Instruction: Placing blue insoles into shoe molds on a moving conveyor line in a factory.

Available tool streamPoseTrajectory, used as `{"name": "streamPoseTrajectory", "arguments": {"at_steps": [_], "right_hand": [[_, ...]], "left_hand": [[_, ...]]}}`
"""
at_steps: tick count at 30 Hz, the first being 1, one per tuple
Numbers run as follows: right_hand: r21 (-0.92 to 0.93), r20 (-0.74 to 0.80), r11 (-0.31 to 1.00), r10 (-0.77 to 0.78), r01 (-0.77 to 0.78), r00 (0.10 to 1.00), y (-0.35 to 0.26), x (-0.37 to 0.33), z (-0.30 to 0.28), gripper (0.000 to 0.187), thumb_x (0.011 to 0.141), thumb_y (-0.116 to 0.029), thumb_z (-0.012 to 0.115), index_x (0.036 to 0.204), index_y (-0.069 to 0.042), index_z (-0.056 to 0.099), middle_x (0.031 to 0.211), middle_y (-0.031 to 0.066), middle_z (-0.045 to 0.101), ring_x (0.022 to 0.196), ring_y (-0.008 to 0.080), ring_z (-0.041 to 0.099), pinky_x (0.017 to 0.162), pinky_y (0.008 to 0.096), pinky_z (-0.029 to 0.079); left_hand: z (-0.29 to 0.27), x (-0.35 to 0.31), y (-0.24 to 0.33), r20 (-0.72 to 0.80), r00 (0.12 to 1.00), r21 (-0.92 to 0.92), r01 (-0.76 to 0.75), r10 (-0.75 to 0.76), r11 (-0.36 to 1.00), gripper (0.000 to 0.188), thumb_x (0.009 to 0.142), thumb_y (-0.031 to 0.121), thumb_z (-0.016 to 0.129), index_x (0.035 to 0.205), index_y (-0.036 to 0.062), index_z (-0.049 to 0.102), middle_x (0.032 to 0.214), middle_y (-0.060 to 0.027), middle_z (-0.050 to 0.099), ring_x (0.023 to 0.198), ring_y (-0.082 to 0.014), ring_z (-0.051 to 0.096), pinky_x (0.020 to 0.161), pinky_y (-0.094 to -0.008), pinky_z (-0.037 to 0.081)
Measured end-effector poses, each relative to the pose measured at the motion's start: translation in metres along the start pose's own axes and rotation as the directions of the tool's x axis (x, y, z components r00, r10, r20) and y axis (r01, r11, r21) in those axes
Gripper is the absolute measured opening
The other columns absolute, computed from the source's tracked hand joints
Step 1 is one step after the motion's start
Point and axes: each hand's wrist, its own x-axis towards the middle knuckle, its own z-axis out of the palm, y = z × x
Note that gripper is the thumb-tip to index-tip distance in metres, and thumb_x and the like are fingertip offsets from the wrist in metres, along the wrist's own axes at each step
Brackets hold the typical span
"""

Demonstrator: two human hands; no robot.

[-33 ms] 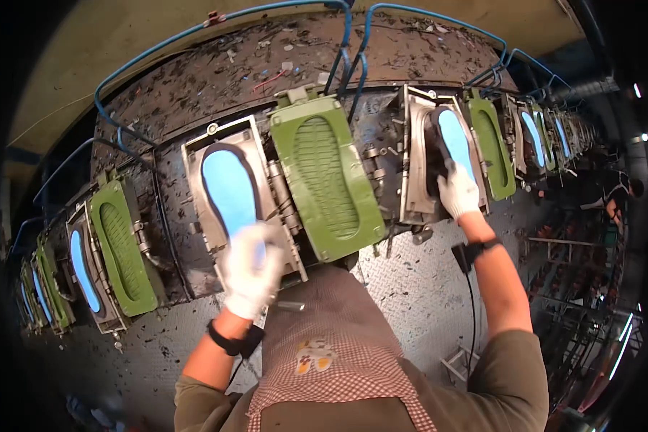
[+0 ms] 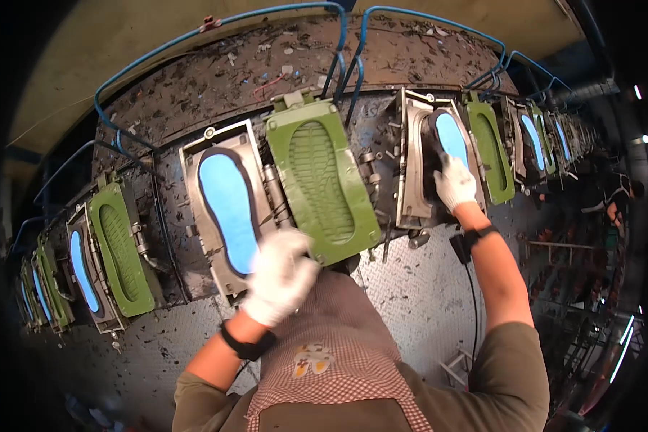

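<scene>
My right hand point(image 2: 456, 183), in a white glove, closes on the lower part of a blue-topped shoe sole point(image 2: 451, 135) with a dark edge. That sole lies in the right-hand metal mould point(image 2: 410, 183). My left hand point(image 2: 281, 277), also gloved, is over the lower right corner of the nearer metal mould point(image 2: 241, 137). Its fingers look curled but are smeared by motion. Another blue-topped sole point(image 2: 227, 205) with a dark rim lies in this mould, its lower end close beside my left glove. A green mould half point(image 2: 363, 209) with a patterned sole-shaped hollow is hinged alongside.
More moulds line both sides, among them a green half point(image 2: 115, 216) at left and another green half point(image 2: 491, 147) at right. Blue tube rails point(image 2: 266, 9) rise behind, before a scrap-strewn surface point(image 2: 216, 72). A person point(image 2: 615, 198) is at far right.
My left hand has moved right, off the lower end of the nearer sole, uncovering more of it. My right hand has shifted slightly, staying at the other sole.
</scene>
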Motion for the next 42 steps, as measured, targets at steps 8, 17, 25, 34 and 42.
{"name": "streamPoseTrajectory", "arguments": {"at_steps": [8, 17, 25, 34, 42], "right_hand": [[-0.019, 0.212, 0.98, -0.19, 0.198, 0.959, 0.042, 0.087, 0.045, 0.02, 0.091, -0.016, 0.05, 0.103, -0.001, 0.055, 0.092, 0.0264, 0.066, 0.084, 0.0423, 0.066, 0.075, 0.0485, 0.052], [0.457, 0.115, 0.889, -0.065, 0.005, 0.991, 0.076, 0.08, 0.046, 0.024, 0.087, -0.022, 0.052, 0.101, -0.005, 0.06, 0.085, 0.0252, 0.066, 0.083, 0.0433, 0.065, 0.075, 0.0507, 0.05], [0.678, 0.015, 0.71, -0.275, 0.192, 0.961, 0.115, 0.083, -0.055, 0.036, 0.093, -0.028, 0.051, 0.115, -0.001, 0.059, 0.114, 0.0245, 0.062, 0.105, 0.0408, 0.061, 0.091, 0.0463, 0.049], [0.472, -0.062, 0.757, -0.482, 0.451, 0.874, 0.148, 0.026, 0.042, 0.051, 0.089, -0.026, 0.059, 0.134, -0.005, 0.048, 0.145, 0.026, 0.039, 0.134, 0.0453, 0.036, 0.11, 0.0463, 0.035], [0.769, -0.081, 0.525, -0.485, 0.364, 0.871, 0.205, -0.021, 0.029, 0.023, 0.087, -0.019, 0.065, 0.104, -0.004, 0.065, 0.109, 0.0144, 0.063, 0.104, 0.0342, 0.059, 0.091, 0.0415, 0.048]], "left_hand": [[0.244, 0.053, 0.079, 0.149, 0.984, 0.014, -0.099, 0.096, 0.995, 0.048, 0.08, 0.019, 0.067, 0.123, 0.0026, 0.054, 0.132, -0.0209, 0.049, 0.129, -0.0399, 0.044, 0.11, -0.05, 0.033], [0.311, 0.1, 0.085, -0.089, 0.707, -0.056, 0.7, -0.701, 0.712, 0.071, 0.085, 0.025, 0.062, 0.143, -0.0045, 0.033, 0.139, -0.0309, 0.045, 0.124, -0.0421, 0.05, 0.106, -0.0415, 0.04], [0.365, 0.121, 0.14, 0.375, 0.602, -0.37, 0.795, -0.705, 0.481, 0.085, 0.077, 0.03, 0.072, 0.136, -0.0074, 0.024, 0.123, -0.0259, 0.056, 0.118, -0.0333, 0.057, 0.103, -0.0389, 0.044], [0.414, 0.13, 0.143, -0.226, 0.815, 0.13, 0.567, -0.533, 0.813, 0.104, 0.067, 0.029, 0.081, 0.147, -0.0008, 0.022, 0.142, -0.0289, 0.032, 0.134, -0.0457, 0.032, 0.113, -0.0506, 0.029], [0.406, 0.154, 0.125, -0.272, 0.962, 0.04, 0.031, -0.019, 0.999, 0.028, 0.079, 0.014, 0.071, 0.104, 0.0032, 0.067, 0.102, -0.0126, 0.067, 0.102, -0.0318, 0.063, 0.092, -0.0401, 0.05]]}}
